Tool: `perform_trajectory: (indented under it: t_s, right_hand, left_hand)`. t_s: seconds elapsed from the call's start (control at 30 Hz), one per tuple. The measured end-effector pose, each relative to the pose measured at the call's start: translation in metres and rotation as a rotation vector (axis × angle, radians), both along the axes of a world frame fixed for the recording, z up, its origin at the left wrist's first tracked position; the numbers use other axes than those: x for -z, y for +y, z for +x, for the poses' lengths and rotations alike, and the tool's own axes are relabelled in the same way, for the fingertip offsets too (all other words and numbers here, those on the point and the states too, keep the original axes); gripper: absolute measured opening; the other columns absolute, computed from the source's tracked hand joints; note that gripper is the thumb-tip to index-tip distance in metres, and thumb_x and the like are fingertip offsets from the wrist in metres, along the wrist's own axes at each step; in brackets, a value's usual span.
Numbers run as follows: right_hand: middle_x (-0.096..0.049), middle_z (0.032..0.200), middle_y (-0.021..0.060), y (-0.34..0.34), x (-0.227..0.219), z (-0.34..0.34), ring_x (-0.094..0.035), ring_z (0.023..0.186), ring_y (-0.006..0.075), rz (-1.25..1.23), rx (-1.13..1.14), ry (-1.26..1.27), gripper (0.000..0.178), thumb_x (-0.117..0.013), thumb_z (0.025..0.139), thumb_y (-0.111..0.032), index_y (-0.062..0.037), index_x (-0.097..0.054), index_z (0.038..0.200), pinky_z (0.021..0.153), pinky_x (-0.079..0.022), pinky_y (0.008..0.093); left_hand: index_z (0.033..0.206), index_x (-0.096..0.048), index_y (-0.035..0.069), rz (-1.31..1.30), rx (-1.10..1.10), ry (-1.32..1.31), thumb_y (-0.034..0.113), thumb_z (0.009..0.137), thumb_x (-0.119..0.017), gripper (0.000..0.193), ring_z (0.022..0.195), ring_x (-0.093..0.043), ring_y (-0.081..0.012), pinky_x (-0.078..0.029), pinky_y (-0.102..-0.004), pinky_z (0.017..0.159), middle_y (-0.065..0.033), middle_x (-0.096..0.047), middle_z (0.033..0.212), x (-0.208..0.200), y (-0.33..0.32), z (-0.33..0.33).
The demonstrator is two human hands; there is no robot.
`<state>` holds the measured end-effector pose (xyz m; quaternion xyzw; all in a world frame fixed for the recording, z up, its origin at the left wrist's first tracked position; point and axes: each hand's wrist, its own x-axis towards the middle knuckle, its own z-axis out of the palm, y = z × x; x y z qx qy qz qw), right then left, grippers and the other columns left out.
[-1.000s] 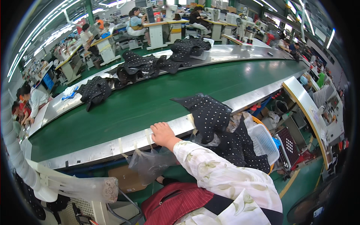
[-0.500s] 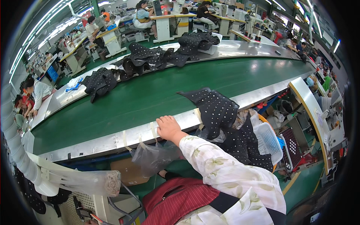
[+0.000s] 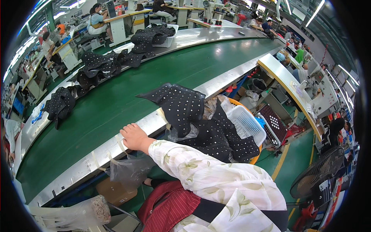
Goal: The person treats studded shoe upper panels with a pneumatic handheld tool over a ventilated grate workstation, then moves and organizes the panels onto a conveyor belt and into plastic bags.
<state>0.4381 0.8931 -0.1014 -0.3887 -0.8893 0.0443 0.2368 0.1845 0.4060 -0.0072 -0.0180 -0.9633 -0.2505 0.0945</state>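
My right hand (image 3: pixel 134 137) rests on the metal edge rail (image 3: pixel 154 123) of a green conveyor belt (image 3: pixel 104 112), its fingers laid over the top and apart, holding nothing. Its arm, in a white leaf-print sleeve, comes from the lower right. Just right of the hand, a black piece of fabric with white dots (image 3: pixel 179 106) lies across the rail, partly on the belt. More dotted black fabric (image 3: pixel 216 137) hangs below it, over a white plastic basket (image 3: pixel 247 125). My left hand is out of view.
Dotted black pieces (image 3: pixel 96 65) lie in heaps along the belt's far ledge, beside another white basket (image 3: pixel 167 41). Clear plastic bags (image 3: pixel 129 170) hang under the rail near a cardboard box (image 3: pixel 114 191). A floor fan (image 3: pixel 319 170) stands at right. People sit at sewing tables beyond.
My view has swung to the right, so the scene sits farther left. The right hand stays on the rail, left of the dotted fabric.
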Motion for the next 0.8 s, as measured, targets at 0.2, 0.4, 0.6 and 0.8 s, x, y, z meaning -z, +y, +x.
perform_trajectory:
  t_s: [0.2, 0.4, 0.6, 0.8]
  right_hand:
    - [-0.055, 0.104, 0.0129, 0.0, 0.001, 0.005, -0.049, 0.102, 0.0271, -0.002, -0.001, 0.014, 0.04, -0.051, 0.077, -0.024, -0.0024, -0.053, 0.11, 0.095, -0.032, 0.0403]
    - [-0.058, 0.097, 0.0158, 0.005, -0.02, -0.012, -0.053, 0.095, 0.0306, -0.13, -0.065, -0.066, 0.035, -0.051, 0.071, -0.018, -0.0012, -0.059, 0.1, 0.088, -0.038, 0.0422]
    - [-0.06, 0.092, 0.0149, 0.012, -0.003, 0.0, -0.055, 0.091, 0.0304, 0.055, -0.033, 0.093, 0.032, -0.053, 0.068, -0.015, -0.0017, -0.061, 0.096, 0.082, -0.041, 0.0425]
    - [-0.057, 0.103, 0.0101, 0.0, -0.001, -0.003, -0.05, 0.103, 0.0249, 0.09, -0.026, 0.023, 0.034, -0.052, 0.077, -0.023, -0.0046, -0.055, 0.105, 0.094, -0.035, 0.0411]
  left_hand:
    - [0.102, -0.059, -0.007, 0.146, 0.101, 0.13, 0.005, 0.079, -0.058, 0.026, 0.084, -0.061, -0.0304, -0.047, -0.041, 0.072, -0.0221, -0.063, 0.093, -0.019, 0.022, 0.021]
    - [0.108, -0.056, -0.003, -0.031, 0.201, 0.448, 0.012, 0.082, -0.058, 0.03, 0.087, -0.058, -0.0326, -0.047, -0.0417, 0.073, -0.0222, -0.06, 0.1, -0.019, 0.021, 0.027]
    - [0.092, -0.057, -0.004, -0.128, 0.045, 0.267, -0.003, 0.074, -0.053, 0.018, 0.084, -0.057, -0.031, -0.044, -0.037, 0.075, -0.0191, -0.058, 0.089, 0.05, -0.037, -0.042]
    - [0.086, -0.057, -0.001, -0.081, -0.053, 0.254, -0.004, 0.072, -0.054, 0.014, 0.079, -0.055, -0.0303, -0.044, -0.0361, 0.073, -0.0159, -0.055, 0.083, 0.041, -0.041, -0.027]
